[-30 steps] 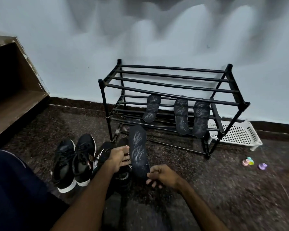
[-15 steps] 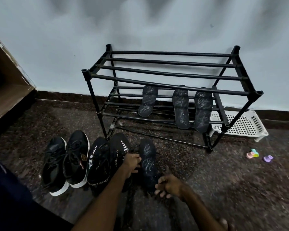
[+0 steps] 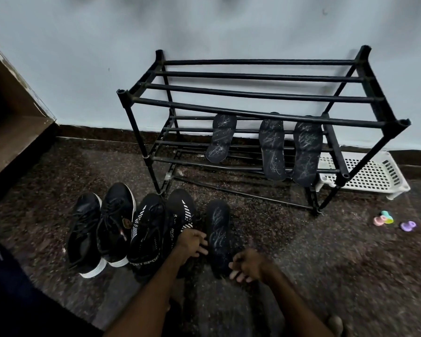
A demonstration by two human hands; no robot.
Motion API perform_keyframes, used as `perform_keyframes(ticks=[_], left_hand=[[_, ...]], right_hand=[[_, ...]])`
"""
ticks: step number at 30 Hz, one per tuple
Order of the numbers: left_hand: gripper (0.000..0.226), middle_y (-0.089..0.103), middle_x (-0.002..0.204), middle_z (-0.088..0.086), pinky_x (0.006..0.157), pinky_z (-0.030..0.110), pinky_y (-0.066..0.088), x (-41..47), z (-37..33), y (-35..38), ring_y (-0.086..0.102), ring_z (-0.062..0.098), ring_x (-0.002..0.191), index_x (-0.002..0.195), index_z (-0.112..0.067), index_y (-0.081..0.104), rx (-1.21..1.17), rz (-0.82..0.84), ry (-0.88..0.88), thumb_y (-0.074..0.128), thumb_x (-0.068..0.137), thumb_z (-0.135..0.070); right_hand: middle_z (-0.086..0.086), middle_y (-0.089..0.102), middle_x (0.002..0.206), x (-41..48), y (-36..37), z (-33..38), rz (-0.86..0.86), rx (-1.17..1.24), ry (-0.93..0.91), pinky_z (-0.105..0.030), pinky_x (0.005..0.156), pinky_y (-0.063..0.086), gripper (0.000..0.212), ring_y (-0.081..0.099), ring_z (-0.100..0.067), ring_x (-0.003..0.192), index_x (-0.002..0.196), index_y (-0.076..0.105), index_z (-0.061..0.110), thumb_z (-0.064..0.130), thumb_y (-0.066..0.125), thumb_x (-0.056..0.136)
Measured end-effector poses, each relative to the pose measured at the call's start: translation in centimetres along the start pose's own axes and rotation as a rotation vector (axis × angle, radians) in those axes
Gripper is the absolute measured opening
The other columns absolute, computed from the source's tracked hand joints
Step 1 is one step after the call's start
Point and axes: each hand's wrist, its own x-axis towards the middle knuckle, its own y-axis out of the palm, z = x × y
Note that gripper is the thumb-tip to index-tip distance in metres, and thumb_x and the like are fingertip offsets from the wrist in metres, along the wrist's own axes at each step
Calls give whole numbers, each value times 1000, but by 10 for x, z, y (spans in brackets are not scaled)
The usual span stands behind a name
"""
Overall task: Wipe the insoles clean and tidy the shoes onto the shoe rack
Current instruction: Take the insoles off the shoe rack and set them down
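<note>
A dusty black insole [image 3: 218, 237] lies flat on the dark floor in front of the black shoe rack [image 3: 253, 113]. My left hand [image 3: 192, 242] rests between it and the striped black shoe [image 3: 180, 210], fingers apart at the insole's left edge. My right hand [image 3: 249, 265] sits just right of the insole's heel, fingers loosely curled and holding nothing. Three more dusty insoles [image 3: 221, 138] [image 3: 272, 149] [image 3: 306, 152] lie on the rack's middle shelf. The second striped shoe [image 3: 148, 229] and a white-soled black pair [image 3: 85, 229] [image 3: 116, 220] stand to the left.
A white perforated basket [image 3: 370, 176] sits on the floor behind the rack's right end. Small coloured plastic pieces [image 3: 383, 218] [image 3: 408, 225] lie at the right. A wooden cabinet [image 3: 10, 132] stands at the far left against the wall.
The insole, held up tilted by my right hand a second ago, now lies flat on the floor. Both hands have come down with it. The camera has shifted towards the rack.
</note>
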Motion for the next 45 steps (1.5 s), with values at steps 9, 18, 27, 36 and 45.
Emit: perform_keyframes(ticks=[9, 18, 27, 36, 45], left_hand=[[32, 59, 80, 9, 32, 14, 32, -13, -9, 12, 48, 15, 50, 72, -15, 55, 135, -84, 59, 41, 96, 0], [15, 69, 104, 9, 68, 35, 55, -46, -98, -27, 63, 22, 76, 110, -10, 61, -394, -48, 192, 49, 101, -10], [16, 70, 115, 5, 87, 45, 56, -63, -140, -67, 68, 26, 100, 113, -17, 62, -564, 1, 351, 52, 101, -19], [21, 71, 115, 7, 82, 43, 56, -43, -131, -72, 69, 29, 100, 119, -13, 63, -679, 20, 310, 55, 100, -17], [30, 65, 127, 12, 76, 40, 56, -39, -129, -57, 66, 27, 98, 129, -8, 57, -720, 28, 252, 42, 105, -18]], right_hand=[[-7, 72, 104, 4, -2, -7, -172, -534, 93, -28, 68, 52, 35, 69, -19, 83, 120, 60, 8, 32, 55, 95], [-4, 68, 66, -11, -41, 75, -423, 260, -305, -20, 42, 39, 23, 52, -8, 42, 88, 65, 7, 17, 49, 102], [-10, 73, 71, -9, -91, 183, -739, 446, -438, -24, 45, 44, 22, 54, -13, 43, 93, 60, 8, 27, 53, 100], [-4, 70, 58, 41, -108, 199, -762, 434, -274, -31, 57, 52, 29, 55, -13, 41, 83, 70, 5, 30, 61, 95], [-5, 69, 63, -4, -72, 162, -580, 484, -528, -26, 52, 43, 22, 53, -11, 44, 83, 64, -2, 15, 60, 97]])
